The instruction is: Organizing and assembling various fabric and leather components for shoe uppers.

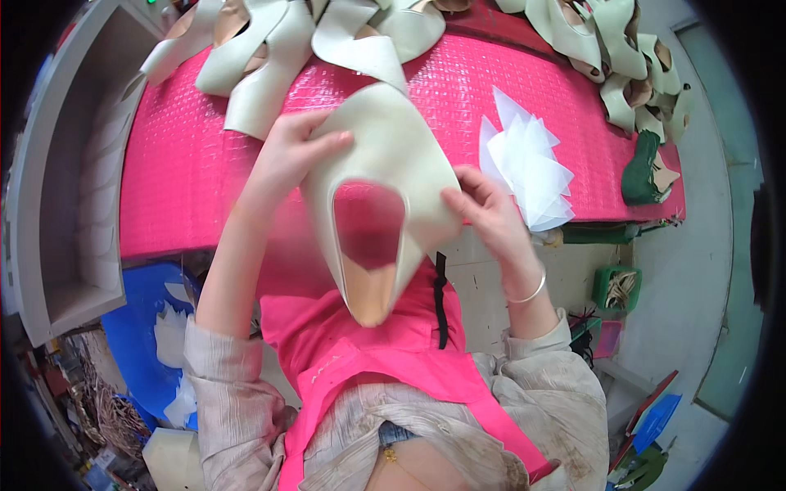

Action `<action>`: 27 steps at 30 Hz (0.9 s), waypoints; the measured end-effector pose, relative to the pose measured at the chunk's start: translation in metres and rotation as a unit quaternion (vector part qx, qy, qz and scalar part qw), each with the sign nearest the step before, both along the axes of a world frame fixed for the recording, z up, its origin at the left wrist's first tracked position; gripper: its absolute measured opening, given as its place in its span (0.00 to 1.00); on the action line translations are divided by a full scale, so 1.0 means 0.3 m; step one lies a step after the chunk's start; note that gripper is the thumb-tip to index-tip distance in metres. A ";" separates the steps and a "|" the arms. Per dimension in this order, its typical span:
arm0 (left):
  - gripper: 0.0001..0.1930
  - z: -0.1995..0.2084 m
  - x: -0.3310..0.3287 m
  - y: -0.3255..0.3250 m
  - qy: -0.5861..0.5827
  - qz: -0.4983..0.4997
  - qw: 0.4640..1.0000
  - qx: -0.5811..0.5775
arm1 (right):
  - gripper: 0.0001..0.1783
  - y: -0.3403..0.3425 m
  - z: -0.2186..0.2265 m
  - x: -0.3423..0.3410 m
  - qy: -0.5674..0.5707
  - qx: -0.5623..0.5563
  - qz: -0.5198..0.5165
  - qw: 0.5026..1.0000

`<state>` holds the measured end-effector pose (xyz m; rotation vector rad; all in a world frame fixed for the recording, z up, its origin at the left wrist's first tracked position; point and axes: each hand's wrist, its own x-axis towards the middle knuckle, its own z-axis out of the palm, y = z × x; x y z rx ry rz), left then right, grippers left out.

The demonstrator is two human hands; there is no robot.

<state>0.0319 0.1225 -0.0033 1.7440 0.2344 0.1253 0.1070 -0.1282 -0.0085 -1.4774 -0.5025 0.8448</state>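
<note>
A pale cream shoe upper [385, 135] with a tan lining is spread between my two hands, over the near edge of the pink table and in front of my pink apron [368, 360]. Its oval opening faces up, and the table's pink shows through it. My left hand [304, 151] grips the upper's left side, with the thumb on top. At the right edge, my right hand [490, 211] pinches the material between thumb and fingers. Just beyond the right hand lies a fanned stack of white, pointed thin sheets [530, 168].
More pale shoe uppers [274, 74] lie along the pink table's [192, 164] far side, and others [569, 37] pile up at far right. A dark green upper [643, 176] sits at the right end. Grey shelving [45, 204] and a blue bin [135, 327] stand left.
</note>
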 end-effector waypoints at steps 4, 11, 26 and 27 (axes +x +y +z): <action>0.20 -0.077 0.131 0.006 -0.018 0.124 0.849 0.514 | 0.16 -0.234 -0.027 0.282 -0.459 -0.239 -0.161 0.841; 0.25 0.093 0.288 -0.343 -0.265 -0.086 0.865 0.418 | 0.09 -0.438 -0.004 0.448 -0.356 -0.467 -0.066 0.807; 0.33 -0.051 0.587 -0.618 0.064 -0.320 0.888 0.324 | 0.17 -0.440 0.077 0.282 -0.581 -0.259 -0.121 0.762; 0.36 -0.082 0.570 -0.621 0.027 -0.318 0.876 0.362 | 0.23 -0.437 0.001 0.342 -0.544 -0.302 -0.091 0.778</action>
